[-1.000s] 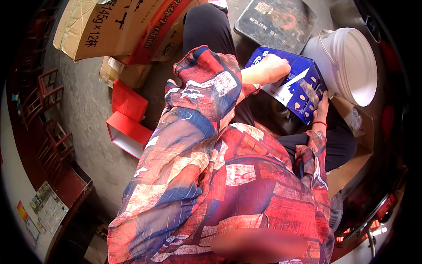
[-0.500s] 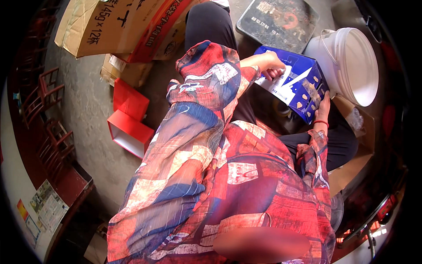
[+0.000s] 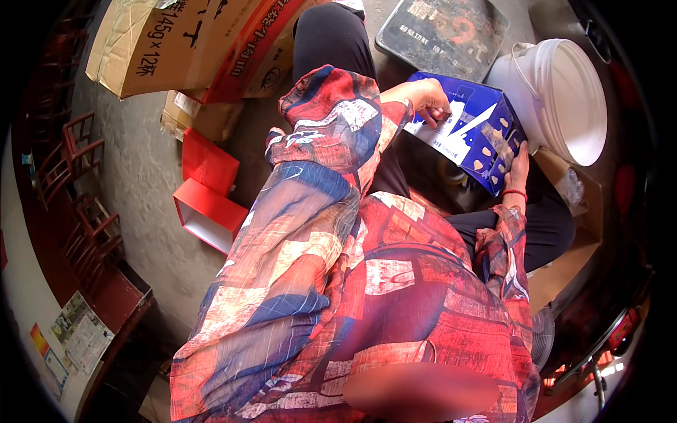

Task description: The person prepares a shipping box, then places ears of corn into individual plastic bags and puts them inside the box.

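A blue cardboard box [image 3: 486,116] with white printing lies tilted between my knees, torn tan patches showing at its right end. My right hand [image 3: 517,171], with a red band at the wrist, grips that end, thumb and fingers on the box edge. Over the white-printed part of the top face is my left hand [image 3: 429,103], its fingers curled and pressed together at the surface. Whatever those fingertips pinch, if anything, is too small to make out.
Beyond the blue box lies a dark flat case [image 3: 441,35]. A white bucket [image 3: 522,84] stands to its right, above a brown open carton [image 3: 564,271]. On the left are a red open box [image 3: 208,204], a large carton [image 3: 141,49] and wooden chairs [image 3: 81,148].
The fingers of my left hand have shifted slightly over the blue box's face. My right hand keeps its grip on the end, and the box stays nearly in place.
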Demonstrator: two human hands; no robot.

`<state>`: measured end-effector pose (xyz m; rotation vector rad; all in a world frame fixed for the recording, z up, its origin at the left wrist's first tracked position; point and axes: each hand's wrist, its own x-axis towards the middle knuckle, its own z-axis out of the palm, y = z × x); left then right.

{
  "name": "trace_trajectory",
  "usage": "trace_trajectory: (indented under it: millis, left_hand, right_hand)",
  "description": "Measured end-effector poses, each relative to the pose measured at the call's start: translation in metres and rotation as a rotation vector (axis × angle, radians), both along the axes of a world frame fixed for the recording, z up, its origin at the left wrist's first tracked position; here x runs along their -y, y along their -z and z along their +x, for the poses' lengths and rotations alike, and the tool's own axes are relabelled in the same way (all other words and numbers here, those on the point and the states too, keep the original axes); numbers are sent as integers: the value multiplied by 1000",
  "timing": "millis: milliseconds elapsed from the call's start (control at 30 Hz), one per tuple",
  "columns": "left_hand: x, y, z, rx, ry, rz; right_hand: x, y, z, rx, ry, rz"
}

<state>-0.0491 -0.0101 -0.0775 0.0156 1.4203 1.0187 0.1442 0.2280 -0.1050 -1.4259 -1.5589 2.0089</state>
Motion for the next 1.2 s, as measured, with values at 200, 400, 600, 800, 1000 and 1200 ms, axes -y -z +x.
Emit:
trace_trajectory:
  millis: [200,400,600,800,1000,1200]
  left_hand:
    - [-6,-3,-1,-86,103,-37]
    - [-9,3,0,-483,464,-218]
    - [-2,-10,8,-637,284,-272]
    - [-4,-8,5,-286,143,-125]
    - [-2,-8,6,-314,118,-40]
    - [0,-8,6,-751,228,-116]
  right_hand:
    - [1,-3,0,6,3,15]
    - [-3,4,1,5,-5,5]
    - [-5,5,3,-7,-7,-9]
    - [3,-3,-5,-13,-12,-18]
    - [2,1,-2,-4,-1,-8]
    - [4,-2,-6,-3,11,-99]
